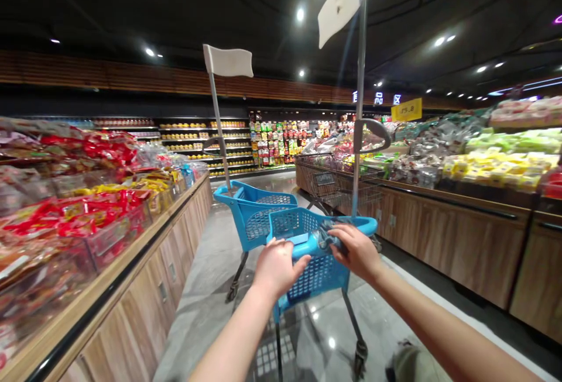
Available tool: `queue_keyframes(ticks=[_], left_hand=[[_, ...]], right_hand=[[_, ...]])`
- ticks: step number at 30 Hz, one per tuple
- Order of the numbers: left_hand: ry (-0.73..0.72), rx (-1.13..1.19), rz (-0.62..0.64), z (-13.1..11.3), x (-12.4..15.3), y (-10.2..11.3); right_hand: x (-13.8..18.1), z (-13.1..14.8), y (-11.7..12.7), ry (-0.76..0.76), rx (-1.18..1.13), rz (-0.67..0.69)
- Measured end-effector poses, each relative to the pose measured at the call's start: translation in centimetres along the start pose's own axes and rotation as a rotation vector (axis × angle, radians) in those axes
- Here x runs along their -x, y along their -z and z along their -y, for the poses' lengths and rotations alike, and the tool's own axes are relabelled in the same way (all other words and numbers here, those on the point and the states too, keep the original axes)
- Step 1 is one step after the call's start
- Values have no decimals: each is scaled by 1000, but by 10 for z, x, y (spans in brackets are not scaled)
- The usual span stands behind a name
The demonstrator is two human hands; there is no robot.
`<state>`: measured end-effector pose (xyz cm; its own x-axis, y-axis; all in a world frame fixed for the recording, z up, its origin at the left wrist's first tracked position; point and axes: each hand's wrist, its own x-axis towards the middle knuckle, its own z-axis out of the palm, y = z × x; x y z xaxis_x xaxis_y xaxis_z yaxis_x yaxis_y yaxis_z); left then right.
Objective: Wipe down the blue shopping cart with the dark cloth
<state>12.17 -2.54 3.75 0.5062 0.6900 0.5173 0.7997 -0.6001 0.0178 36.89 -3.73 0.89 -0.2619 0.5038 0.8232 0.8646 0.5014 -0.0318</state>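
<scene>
A small blue shopping cart [316, 279] with a perforated basket stands right in front of me. My left hand [276, 266] is closed over the left part of its handle, thumb toward me. On the right part, my right hand [357, 250] presses a crumpled grey cloth [325, 234] against the handle, with its fingers curled over it. A grey pole [360, 78] with a white flag [340, 7] rises from this cart's right side. Just beyond and to the left is a second blue cart [250, 218], with its own white flag [230, 61].
Wood-fronted bins of red snack packs [92, 218] line the left. At right, a wooden display counter [448, 247] holds packaged goods, with a dark wire shopping cart [329, 180] beside it. Stocked shelves [188, 136] span the back. Grey tiled floor [197, 312] lies between.
</scene>
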Motion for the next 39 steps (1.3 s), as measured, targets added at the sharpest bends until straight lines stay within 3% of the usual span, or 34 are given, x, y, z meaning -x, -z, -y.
queue_keyframes(ticks=[3,7,12,14,17,20,22,25,28,31,35,39], left_hand=[[-7,-26,66,-8,-2,4],[-39,2,92,-35,-7,0],[-139,154,61,-61,-5,-5],[-248,282,83,-53,-3,-7],[-316,494,140,-16,-6,-18],[-88,675,75,38,-14,-38],[101,692,96,72,-18,-49],[201,667,315,104,-16,-53],[153,633,465,106,-10,-44],[144,577,457,91,-7,-39],[256,543,380,73,-6,-41],[277,530,342,69,-1,-36]], right_hand=[[8,-43,6,-182,49,-49],[11,-92,12,-420,98,-103],[3,-110,17,-595,75,-95],[4,-99,19,-547,24,-94],[15,-60,21,-323,-118,-84],[24,-12,19,-67,-214,-45],[21,9,15,17,-230,-39],[4,9,8,-107,-199,-29],[-23,-15,0,-394,-113,39],[-48,-29,-7,-499,22,149],[-56,-1,-10,-351,108,241],[-31,51,-2,-134,-82,241]])
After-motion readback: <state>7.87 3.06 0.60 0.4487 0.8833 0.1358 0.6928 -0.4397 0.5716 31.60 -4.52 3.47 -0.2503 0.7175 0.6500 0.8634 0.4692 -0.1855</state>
